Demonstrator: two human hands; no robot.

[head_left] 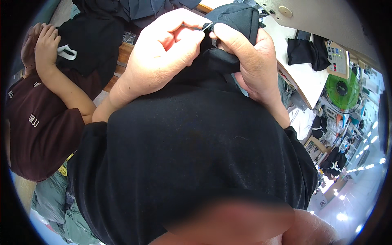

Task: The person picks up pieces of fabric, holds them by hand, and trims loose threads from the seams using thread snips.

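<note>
Both of my hands are raised together at the top of the view, over a piece of black cloth. My left hand is closed in a pinch, thumb and forefinger meeting at a thin pale sliver by the cloth's edge; its kind is too small to tell. Close beside it, my right hand has its thumb pressed on the same edge, with the cloth bunched in its fingers. Folds of the black cloth hang below the right fingers, in front of my black shirt.
On the left, a person in a dark brown shirt rests hands by black fabric with a white loop. At right are a white tabletop, black cloth pieces, a beige control panel and a green fan.
</note>
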